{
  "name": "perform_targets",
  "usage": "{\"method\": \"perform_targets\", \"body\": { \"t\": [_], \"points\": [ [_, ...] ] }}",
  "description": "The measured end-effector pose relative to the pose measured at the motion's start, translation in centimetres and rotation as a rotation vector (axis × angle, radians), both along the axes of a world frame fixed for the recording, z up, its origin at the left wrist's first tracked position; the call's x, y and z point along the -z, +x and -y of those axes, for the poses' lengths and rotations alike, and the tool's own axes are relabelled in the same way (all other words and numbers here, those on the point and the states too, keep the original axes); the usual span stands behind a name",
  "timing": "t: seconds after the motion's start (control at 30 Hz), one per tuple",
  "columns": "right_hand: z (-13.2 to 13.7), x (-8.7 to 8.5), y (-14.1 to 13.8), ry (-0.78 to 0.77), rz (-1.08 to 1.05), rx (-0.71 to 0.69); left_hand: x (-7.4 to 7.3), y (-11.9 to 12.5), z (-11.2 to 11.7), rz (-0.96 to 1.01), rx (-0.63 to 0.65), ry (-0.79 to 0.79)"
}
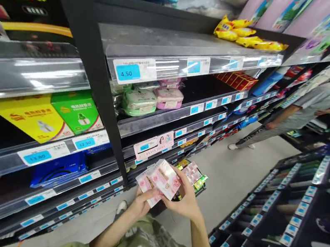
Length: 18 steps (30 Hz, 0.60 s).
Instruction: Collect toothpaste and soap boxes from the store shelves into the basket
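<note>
Several small pink-and-white boxes printed with roses (165,179) are held together in front of my body. My left hand (141,204) grips their near edge, thumb on top. Around their right side is my right hand (186,198), its fingers closed on the same boxes. What the boxes contain does not show. Just beyond my right hand, low down, more pink packs (192,172) lie among green and yellow packets (200,182) in a dark container, which is partly hidden by my hand.
Shelves with a price-tag rail (174,65) run along the left, holding green and pink soap packs (140,101) and yellow and green boxes (75,110). A low rack (279,214) lines the right. A person in grey (306,103) stands farther down the aisle floor (226,171).
</note>
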State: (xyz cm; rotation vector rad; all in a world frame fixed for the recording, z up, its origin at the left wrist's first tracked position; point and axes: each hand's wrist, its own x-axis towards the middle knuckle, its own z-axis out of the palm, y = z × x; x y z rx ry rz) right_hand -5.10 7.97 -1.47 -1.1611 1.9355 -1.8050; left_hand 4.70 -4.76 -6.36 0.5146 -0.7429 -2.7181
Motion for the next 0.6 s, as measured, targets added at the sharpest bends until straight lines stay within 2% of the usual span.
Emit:
{"method": "perform_targets", "body": {
  "t": [0.1, 0.23, 0.37, 0.47, 0.53, 0.6],
  "points": [
    [1.3, -1.1, -0.2, 0.015, -0.067, -0.009, 0.2, 1.1, 1.9, 0.018, 0.051, 0.024],
    [2.8, -1.6, 0.3, 0.022, -0.081, 0.016, 0.4, 1.8, 4.0, 0.061, 0.086, 0.047],
    [3.1, -1.4, 0.8, 0.07, -0.048, 0.079, 0.8, 2.3, 5.9, 0.121, 0.122, 0.011],
    [3.4, -0.6, 1.2, 0.111, -0.035, 0.191, 1.0, 2.7, 7.1, 0.122, 0.229, -0.097],
    [4.1, 0.0, 1.4, 0.021, 0.077, 0.22, 0.8, 3.1, 7.7, 0.063, 0.312, -0.171],
    [5.2, 0.5, 1.5, -0.174, 0.301, 0.209, 0.1, 3.4, 8.2, -0.004, 0.377, -0.233]
  ]
}}
